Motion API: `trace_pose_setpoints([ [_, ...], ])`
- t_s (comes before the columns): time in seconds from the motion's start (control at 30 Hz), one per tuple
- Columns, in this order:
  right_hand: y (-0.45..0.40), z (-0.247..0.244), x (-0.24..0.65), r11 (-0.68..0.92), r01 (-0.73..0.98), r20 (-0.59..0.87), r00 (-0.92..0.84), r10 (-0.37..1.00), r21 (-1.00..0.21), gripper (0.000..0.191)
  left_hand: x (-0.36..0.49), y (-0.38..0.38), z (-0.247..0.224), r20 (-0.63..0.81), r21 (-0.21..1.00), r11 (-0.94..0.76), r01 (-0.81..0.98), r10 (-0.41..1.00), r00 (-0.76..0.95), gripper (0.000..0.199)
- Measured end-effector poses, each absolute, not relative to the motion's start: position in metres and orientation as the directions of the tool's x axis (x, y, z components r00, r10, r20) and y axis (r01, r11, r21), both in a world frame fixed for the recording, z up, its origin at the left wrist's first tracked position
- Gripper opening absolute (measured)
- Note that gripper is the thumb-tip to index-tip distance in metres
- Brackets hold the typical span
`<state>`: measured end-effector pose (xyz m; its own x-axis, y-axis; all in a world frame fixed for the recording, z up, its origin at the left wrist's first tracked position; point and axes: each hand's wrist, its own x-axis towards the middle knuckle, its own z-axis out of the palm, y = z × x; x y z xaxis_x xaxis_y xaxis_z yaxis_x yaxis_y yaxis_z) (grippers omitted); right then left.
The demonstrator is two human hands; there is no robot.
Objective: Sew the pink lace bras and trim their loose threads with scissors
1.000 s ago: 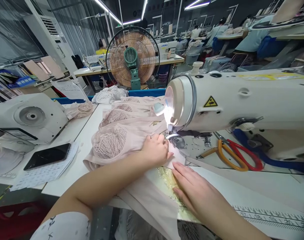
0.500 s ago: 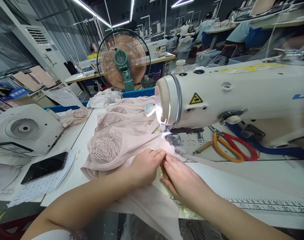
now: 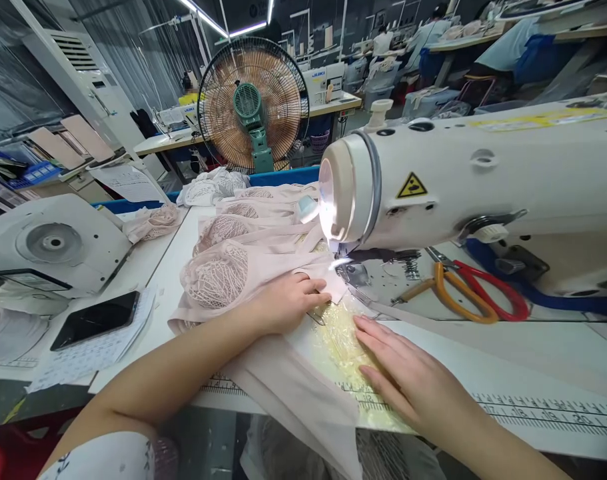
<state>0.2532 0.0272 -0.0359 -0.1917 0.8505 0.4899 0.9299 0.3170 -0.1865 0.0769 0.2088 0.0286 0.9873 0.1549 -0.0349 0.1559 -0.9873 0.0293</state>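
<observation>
A pale pink lace bra [image 3: 216, 275] lies on the table, its fabric running under the presser foot of the white sewing machine [image 3: 433, 180]. My left hand [image 3: 286, 303] is closed on the bra's fabric just in front of the needle, fingers bent. A small thin metal piece [image 3: 317, 319] shows below its fingertips; what it belongs to is hidden. Resting on the shiny yellowish covering [image 3: 340, 340] to the right is my right hand [image 3: 406, 363], fingers stretched out and holding nothing. A length of pink fabric [image 3: 298, 400] hangs over the front table edge beneath my left forearm.
Orange-and-red-handled scissors [image 3: 466, 290] lie under the machine arm. More pink bras [image 3: 233, 227] are lined up behind. A phone [image 3: 96, 320] rests on papers at left. A large fan [image 3: 253, 107] stands beyond the table. A ruler strip [image 3: 548, 417] runs along the front edge.
My hands were together at the fabric before the needle. The right has moved away, right and toward me; the left has shifted slightly left. The view has tilted a little.
</observation>
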Motion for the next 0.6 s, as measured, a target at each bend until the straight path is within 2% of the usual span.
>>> trace_pose_setpoints([
  [0.2,0.028,-0.034,0.252,0.325,0.928,0.495,-0.2,0.846,-0.181,0.037,0.079,0.214,0.031,-0.054,0.008,-0.989,0.149,0.148,0.987,0.046],
  [0.43,0.026,-0.036,0.253,0.326,0.917,0.481,-0.184,0.857,-0.229,0.037,0.082,0.218,0.032,-0.072,-0.043,-0.992,0.121,0.124,0.99,0.044],
  [0.6,0.027,-0.032,0.252,0.339,0.923,0.488,-0.215,0.846,-0.181,0.036,0.084,0.229,0.03,-0.037,-0.086,-0.988,0.13,0.134,0.99,0.04],
])
